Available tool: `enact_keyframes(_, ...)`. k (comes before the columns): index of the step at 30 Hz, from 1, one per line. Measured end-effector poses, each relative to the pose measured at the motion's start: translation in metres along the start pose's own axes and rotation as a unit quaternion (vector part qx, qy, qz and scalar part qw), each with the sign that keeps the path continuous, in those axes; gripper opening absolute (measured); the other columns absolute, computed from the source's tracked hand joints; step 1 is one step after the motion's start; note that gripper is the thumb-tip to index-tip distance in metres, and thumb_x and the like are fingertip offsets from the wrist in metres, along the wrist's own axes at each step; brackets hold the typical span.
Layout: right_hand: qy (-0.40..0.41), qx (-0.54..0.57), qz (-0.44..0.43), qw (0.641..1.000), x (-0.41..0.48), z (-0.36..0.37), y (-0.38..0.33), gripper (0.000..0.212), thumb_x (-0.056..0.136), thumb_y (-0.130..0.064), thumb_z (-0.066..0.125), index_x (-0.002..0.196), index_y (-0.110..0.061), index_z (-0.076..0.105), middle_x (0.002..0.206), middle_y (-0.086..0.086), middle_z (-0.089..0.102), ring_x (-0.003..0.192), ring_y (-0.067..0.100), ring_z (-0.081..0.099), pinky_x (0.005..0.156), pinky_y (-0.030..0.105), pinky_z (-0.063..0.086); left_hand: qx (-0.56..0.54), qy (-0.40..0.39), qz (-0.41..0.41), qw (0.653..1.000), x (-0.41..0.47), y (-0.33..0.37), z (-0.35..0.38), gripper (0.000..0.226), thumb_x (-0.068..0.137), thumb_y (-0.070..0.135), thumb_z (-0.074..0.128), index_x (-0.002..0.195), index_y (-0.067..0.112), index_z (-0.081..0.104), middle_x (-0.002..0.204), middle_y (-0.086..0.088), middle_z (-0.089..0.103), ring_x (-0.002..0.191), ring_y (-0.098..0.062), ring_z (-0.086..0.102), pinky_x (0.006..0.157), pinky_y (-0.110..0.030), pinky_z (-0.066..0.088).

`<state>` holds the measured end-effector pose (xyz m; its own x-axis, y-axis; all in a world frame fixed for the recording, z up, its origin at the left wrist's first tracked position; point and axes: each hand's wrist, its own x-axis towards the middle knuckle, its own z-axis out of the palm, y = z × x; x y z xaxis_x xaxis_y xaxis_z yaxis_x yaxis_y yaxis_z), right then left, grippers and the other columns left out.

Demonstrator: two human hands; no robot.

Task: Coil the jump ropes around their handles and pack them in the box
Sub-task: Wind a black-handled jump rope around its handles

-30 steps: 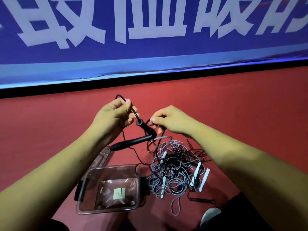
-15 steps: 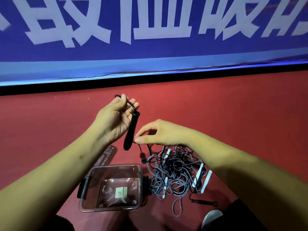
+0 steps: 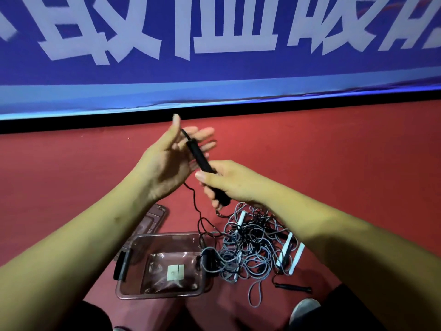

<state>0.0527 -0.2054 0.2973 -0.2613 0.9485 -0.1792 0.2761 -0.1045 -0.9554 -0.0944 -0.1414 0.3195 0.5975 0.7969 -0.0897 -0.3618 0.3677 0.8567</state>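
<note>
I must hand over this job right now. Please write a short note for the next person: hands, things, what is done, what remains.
Left hand: open, fingers spread by the top end of the black handle.
Right hand: grips that handle's lower half; its black cord hangs loose to the floor.
Rope pile: tangled grey and black ropes with white handles, right of the clear box.
Done: nothing coiled; no rope packed in the box.
Left: coil each rope round its handles, pack all.

A black handle (image 3: 200,158) tilts above tangled grey and black ropes (image 3: 253,249) heaped right of the open clear box (image 3: 164,295).
</note>
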Motion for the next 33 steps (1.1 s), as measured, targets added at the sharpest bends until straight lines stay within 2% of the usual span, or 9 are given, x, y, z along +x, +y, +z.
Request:
enact_keyframes(3, -0.036, -0.072, 0.005, 0.997, 0.001, -0.008, 0.000, 0.012, 0.095, -0.022, 0.062, 0.098, -0.010, 0.058, 0.083, 0.009, 0.065, 0.072, 0.022, 0.066, 0.067, 0.031, 0.058, 0.144, -0.024, 0.041, 0.988, -0.010, -0.005, 0.009, 0.011, 0.091, 0.016, 0.054, 0.099, 0.008, 0.056, 0.089, -0.010, 0.073, 0.097, -0.031, 0.069, 0.090, -0.042, 0.055)
enact_keyframes(6, -0.108, -0.247, 0.109, 0.957, 0.004, -0.024, 0.016, 0.056, 0.081, -0.033, 0.078, 0.124, -0.004, 0.059, 0.112, 0.007, 0.069, 0.096, 0.012, 0.069, 0.087, 0.027, 0.055, 0.206, -0.044, 0.066, 0.975, -0.014, 0.008, 0.009, 0.006, 0.094, 0.004, 0.052, 0.090, 0.008, 0.053, 0.055, -0.003, 0.047, 0.050, -0.022, 0.053, 0.054, -0.030, 0.047)
enact_keyframes(9, 0.019, -0.255, 0.098, 0.962, 0.008, -0.026, 0.029, 0.098, 0.074, -0.048, 0.079, 0.151, -0.015, 0.028, 0.147, 0.007, 0.044, 0.129, 0.021, 0.049, 0.107, 0.029, 0.040, 0.157, -0.182, -0.015, 0.970, -0.016, 0.025, 0.000, 0.010, 0.090, 0.014, 0.060, 0.091, 0.008, 0.053, 0.051, 0.005, 0.030, 0.037, -0.006, 0.026, 0.042, -0.019, 0.020)
enact_keyframes(14, 0.057, -0.148, 0.003, 0.987, 0.026, 0.001, 0.036, 0.020, 0.086, -0.049, 0.067, 0.106, -0.044, 0.065, 0.125, 0.009, 0.066, 0.109, 0.033, 0.063, 0.101, 0.049, 0.047, -0.059, -0.344, -0.116, 0.930, -0.019, 0.027, -0.014, 0.015, 0.096, 0.010, 0.056, 0.110, 0.005, 0.059, 0.056, 0.003, 0.031, 0.041, -0.006, 0.026, 0.040, -0.017, 0.024)
enact_keyframes(20, -0.114, -0.276, 0.146, 0.943, 0.017, -0.016, 0.055, 0.020, 0.101, -0.024, 0.051, 0.090, -0.012, 0.062, 0.089, 0.012, 0.073, 0.043, -0.007, 0.050, 0.048, 0.012, 0.035, -0.207, -0.049, 0.163, 0.963, 0.000, 0.061, -0.051, 0.037, 0.093, 0.009, 0.056, 0.127, 0.023, 0.053, 0.080, -0.001, 0.062, 0.047, -0.005, 0.044, 0.044, -0.013, 0.031)
enact_keyframes(24, -0.041, -0.295, 0.123, 0.947, 0.014, -0.030, 0.069, 0.027, 0.104, -0.022, 0.042, 0.089, -0.011, 0.062, 0.075, 0.010, 0.070, 0.049, 0.003, 0.058, 0.050, 0.018, 0.038, 0.214, 0.164, 0.220, 0.938, -0.002, 0.062, -0.086, 0.051, 0.098, 0.014, 0.057, 0.140, 0.041, 0.044, 0.133, 0.006, 0.061, 0.069, -0.011, 0.062, 0.048, -0.017, 0.032)
enact_keyframes(27, 0.003, -0.273, 0.030, 0.961, 0.019, -0.018, 0.031, 0.028, 0.103, -0.024, 0.045, 0.092, -0.011, 0.067, 0.059, -0.006, 0.052, 0.044, 0.006, 0.047, 0.048, 0.018, 0.037, 0.420, 0.032, 0.098, 0.902, -0.005, 0.031, -0.068, 0.050, 0.097, 0.025, 0.060, 0.144, 0.039, 0.046, 0.140, 0.014, 0.056, 0.071, -0.013, 0.064, 0.051, -0.022, 0.035)
enact_keyframes(30, 0.056, -0.288, -0.061, 0.954, 0.024, -0.013, -0.006, 0.023, 0.098, -0.017, 0.053, 0.082, -0.016, 0.070, 0.053, -0.008, 0.048, 0.042, 0.003, 0.039, 0.047, 0.022, 0.033, 0.514, -0.110, -0.025, 0.850, -0.012, 0.008, -0.043, 0.032, 0.096, 0.043, 0.058, 0.125, 0.033, 0.062, 0.109, 0.007, 0.072, 0.063, -0.015, 0.058, 0.050, -0.024, 0.033)
enact_keyframes(33, 0.101, -0.292, -0.070, 0.949, 0.022, -0.031, -0.004, 0.024, 0.094, -0.023, 0.061, 0.072, -0.017, 0.066, 0.049, -0.008, 0.047, 0.040, 0.002, 0.041, 0.045, 0.018, 0.030, 0.527, -0.060, -0.012, 0.847, -0.006, 0.003, -0.041, 0.029, 0.099, 0.035, 0.058, 0.081, 0.012, 0.063, 0.057, -0.001, 0.056, 0.045, -0.013, 0.039, 0.044, -0.022, 0.029)
